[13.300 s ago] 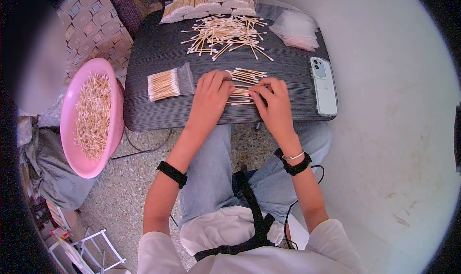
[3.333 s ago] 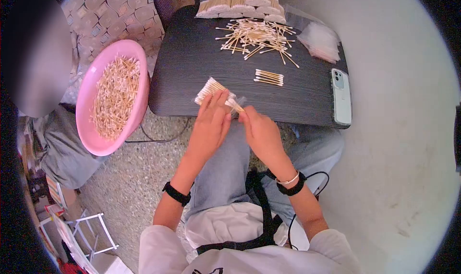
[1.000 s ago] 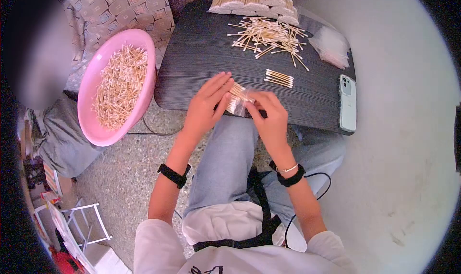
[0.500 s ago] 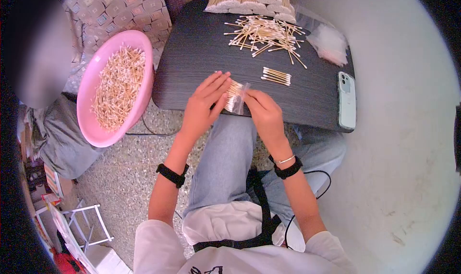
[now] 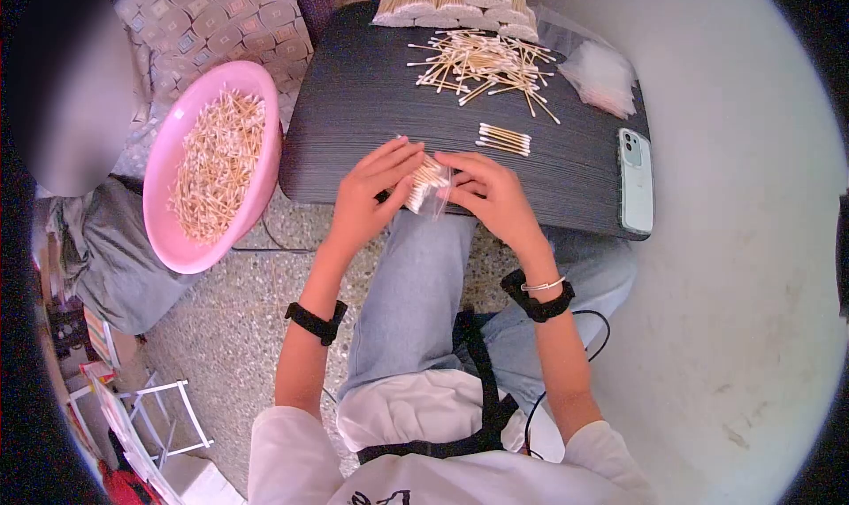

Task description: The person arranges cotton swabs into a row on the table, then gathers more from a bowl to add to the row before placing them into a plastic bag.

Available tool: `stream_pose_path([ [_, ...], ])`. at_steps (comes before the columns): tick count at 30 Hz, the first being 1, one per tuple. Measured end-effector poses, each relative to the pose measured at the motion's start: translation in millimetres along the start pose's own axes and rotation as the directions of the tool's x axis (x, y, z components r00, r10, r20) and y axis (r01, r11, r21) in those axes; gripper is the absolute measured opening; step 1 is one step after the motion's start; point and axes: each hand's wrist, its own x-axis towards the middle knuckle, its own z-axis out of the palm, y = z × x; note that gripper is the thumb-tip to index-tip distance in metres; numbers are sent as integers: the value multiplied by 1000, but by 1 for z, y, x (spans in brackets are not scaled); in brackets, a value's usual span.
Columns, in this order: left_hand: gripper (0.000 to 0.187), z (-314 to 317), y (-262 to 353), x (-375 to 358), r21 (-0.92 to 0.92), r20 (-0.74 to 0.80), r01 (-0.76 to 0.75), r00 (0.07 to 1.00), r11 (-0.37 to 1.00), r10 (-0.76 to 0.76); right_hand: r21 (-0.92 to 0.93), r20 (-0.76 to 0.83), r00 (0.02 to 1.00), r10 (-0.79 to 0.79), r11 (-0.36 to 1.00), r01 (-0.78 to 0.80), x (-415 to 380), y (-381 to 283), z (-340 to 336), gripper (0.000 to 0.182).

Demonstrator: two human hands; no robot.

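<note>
A small clear plastic bag of cotton swabs [image 5: 428, 187] is held at the near edge of the dark table, its white tips showing through the film. My left hand [image 5: 371, 191] grips the bag's left side, fingers laid along its top and thumb near its lower part. On the right side, my right hand [image 5: 495, 197] has its forefinger at the upper edge and its thumb lower down, curled about the bag. Just beyond the right hand lies a neat row of cotton swabs [image 5: 503, 140]. Farther back spreads a loose heap of cotton swabs [image 5: 482, 61].
Filled swab packs [image 5: 451, 5] are stacked at the back of the table [image 5: 345, 89]. Clear empty bags [image 5: 601, 76] lie back right, and a white phone [image 5: 636, 187] sits on the right edge. A pink basin [image 5: 159, 195] full of swabs stands left. A wall rises right.
My right hand has shifted from pinching the bag's right edge to curling around that side, with its fingers spread wider. My left hand stays on the bag, which has tilted slightly.
</note>
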Motion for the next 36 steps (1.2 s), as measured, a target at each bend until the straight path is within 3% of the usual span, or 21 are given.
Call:
stream_pose_path([
  [7, 32, -5, -1, 2, -69, 54, -1, 999, 998, 5, -236, 19, 998, -63, 969, 66, 13, 4, 1, 29],
  [10, 32, -6, -1, 2, -69, 59, -5, 998, 998, 9, -241, -25, 994, -111, 965, 102, 11, 6, 5, 27],
  [13, 33, -6, -2, 2, -85, 79, 7, 997, 996, 0, -125, 54, 995, -86, 988, 92, 10, 0, -2, 27],
  [22, 34, -8, 0, 1, -105, 110, 33, 994, 994, -21, -293, 11, 994, -108, 950, 107, 12, 10, 4, 24],
  [28, 32, -11, 0, 3, -124, 85, 12, 996, 992, -1, -72, 92, 994, -58, 995, 64, 12, 3, -5, 25],
  [36, 32, -11, -1, 3, -111, 110, 7, 994, 994, 6, -254, 50, 993, -106, 960, 115, 17, 7, 0, 22],
])
